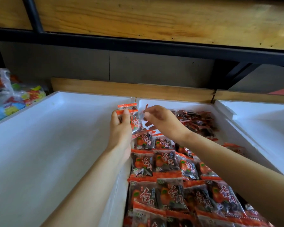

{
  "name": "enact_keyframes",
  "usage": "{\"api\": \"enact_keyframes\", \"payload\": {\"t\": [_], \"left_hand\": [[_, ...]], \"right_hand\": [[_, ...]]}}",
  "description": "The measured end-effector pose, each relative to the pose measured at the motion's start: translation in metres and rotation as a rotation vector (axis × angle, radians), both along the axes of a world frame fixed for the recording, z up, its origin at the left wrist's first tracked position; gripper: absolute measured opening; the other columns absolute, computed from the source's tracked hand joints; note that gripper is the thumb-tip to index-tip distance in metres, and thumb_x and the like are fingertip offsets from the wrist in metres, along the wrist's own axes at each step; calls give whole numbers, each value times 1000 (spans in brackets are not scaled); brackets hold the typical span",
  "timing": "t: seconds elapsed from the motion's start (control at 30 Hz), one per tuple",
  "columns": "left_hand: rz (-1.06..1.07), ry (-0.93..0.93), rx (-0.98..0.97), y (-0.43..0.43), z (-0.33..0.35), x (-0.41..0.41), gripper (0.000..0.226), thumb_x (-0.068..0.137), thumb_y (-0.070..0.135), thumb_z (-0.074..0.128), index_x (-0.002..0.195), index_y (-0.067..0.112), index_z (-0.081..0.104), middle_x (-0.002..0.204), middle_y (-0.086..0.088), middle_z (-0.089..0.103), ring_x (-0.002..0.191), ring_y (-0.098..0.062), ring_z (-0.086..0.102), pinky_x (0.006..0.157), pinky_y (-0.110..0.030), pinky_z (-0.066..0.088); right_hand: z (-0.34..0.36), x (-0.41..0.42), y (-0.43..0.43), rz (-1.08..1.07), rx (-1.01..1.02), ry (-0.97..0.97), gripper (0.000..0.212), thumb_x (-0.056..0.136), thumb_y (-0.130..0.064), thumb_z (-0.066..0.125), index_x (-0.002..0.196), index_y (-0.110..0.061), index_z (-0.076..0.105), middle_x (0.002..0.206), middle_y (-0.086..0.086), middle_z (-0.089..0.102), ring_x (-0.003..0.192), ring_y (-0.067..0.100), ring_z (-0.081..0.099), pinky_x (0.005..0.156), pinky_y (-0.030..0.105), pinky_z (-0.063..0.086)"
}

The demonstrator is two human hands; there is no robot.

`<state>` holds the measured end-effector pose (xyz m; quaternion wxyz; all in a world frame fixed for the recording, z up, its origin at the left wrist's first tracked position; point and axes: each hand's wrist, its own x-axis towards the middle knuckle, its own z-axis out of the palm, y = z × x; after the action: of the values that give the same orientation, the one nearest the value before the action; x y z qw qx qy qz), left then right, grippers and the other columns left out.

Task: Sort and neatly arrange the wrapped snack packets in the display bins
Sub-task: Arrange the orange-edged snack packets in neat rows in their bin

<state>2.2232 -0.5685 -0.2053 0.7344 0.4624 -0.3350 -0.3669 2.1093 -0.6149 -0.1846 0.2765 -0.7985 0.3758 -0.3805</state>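
Note:
Red and dark wrapped snack packets (169, 163) lie in overlapping rows in the middle white foam bin (154, 102). A loose heap of the same packets (197, 122) fills that bin's far right part. My left hand (120, 123) grips a small stack of packets (134, 122) above the bin's left wall. My right hand (157, 117) is beside it, fingers pinching a packet (146, 123) at the stack's right edge; most of that packet is hidden behind the fingers.
A large white foam bin (47, 136) stands on the left. Another white bin (261, 115) is on the right. A clear bag of colourful sweets (15, 100) sits at the far left. A wooden ledge (121, 87) and a dark shelf frame run behind the bins.

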Motion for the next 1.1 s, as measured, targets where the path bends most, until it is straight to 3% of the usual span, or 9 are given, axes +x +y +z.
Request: {"api": "enact_keyframes", "payload": {"t": [0.13,0.3,0.47,0.63,0.7,0.77,0.83,0.93,1.1], "left_hand": [[-15,-8,8,1,-2,-7,10,103,30,45,96,25,51,95,1,61,93,-22,59,96,-53,50],[-6,-3,-1,1,0,-5,7,101,29,51,97,24,55,108,-3,66,102,-27,63,95,-48,51],[34,14,-7,-1,1,3,15,101,28,51,114,21,56,116,-2,64,112,-25,61,101,-50,48],[-60,-6,6,2,0,-4,13,97,13,56,110,14,57,104,0,65,101,-19,63,103,-49,47],[-109,-33,-4,2,-2,-6,14,98,12,55,111,13,59,95,3,66,89,-14,63,100,-47,49],[-145,-54,-5,3,-2,-7,10,98,12,55,106,15,60,92,4,67,86,-13,63,99,-46,50],[-164,-68,10,5,-1,-7,8,98,12,55,100,18,60,94,2,67,90,-16,64,100,-47,49],[-183,-77,25,5,0,-7,10,97,11,56,95,20,60,98,0,66,95,-20,62,101,-51,47],[-224,-112,44,7,-2,-8,10,96,13,58,104,18,63,109,-5,65,110,-23,61,103,-53,45]], "right_hand": [[0,10,16,6,-10,87,41,81,-32,70,113,-10,56,88,-5,61,84,12,62,82,32,51],[13,-4,19,56,112,19,16,82,-20,71,73,-17,59,86,10,68,80,19,62,81,32,51],[21,-41,2,-91,174,-45,14,85,-11,67,74,-18,60,78,1,67,73,11,63,72,23,53],[-1,-56,-21,-128,268,222,24,81,-11,70,102,-13,58,96,3,66,81,8,65,71,18,53],[-6,-52,-22,-121,281,287,6,88,-12,63,87,-17,60,80,-4,62,61,0,58,53,7,43],[-11,-49,-27,-175,174,412,24,93,-22,56,69,-24,56,63,-6,52,50,4,45,45,11,33],[-16,-48,-29,-194,97,481,24,94,-25,55,72,-20,63,63,-6,54,55,5,44,48,14,31],[-21,-48,-31,-204,17,486,18,90,-20,63,100,-7,71,94,1,69,71,3,53,53,8,35],[-25,-48,-33,-277,-87,468,18,88,-21,65,99,-7,71,90,3,67,71,6,53,64,14,37]]}}
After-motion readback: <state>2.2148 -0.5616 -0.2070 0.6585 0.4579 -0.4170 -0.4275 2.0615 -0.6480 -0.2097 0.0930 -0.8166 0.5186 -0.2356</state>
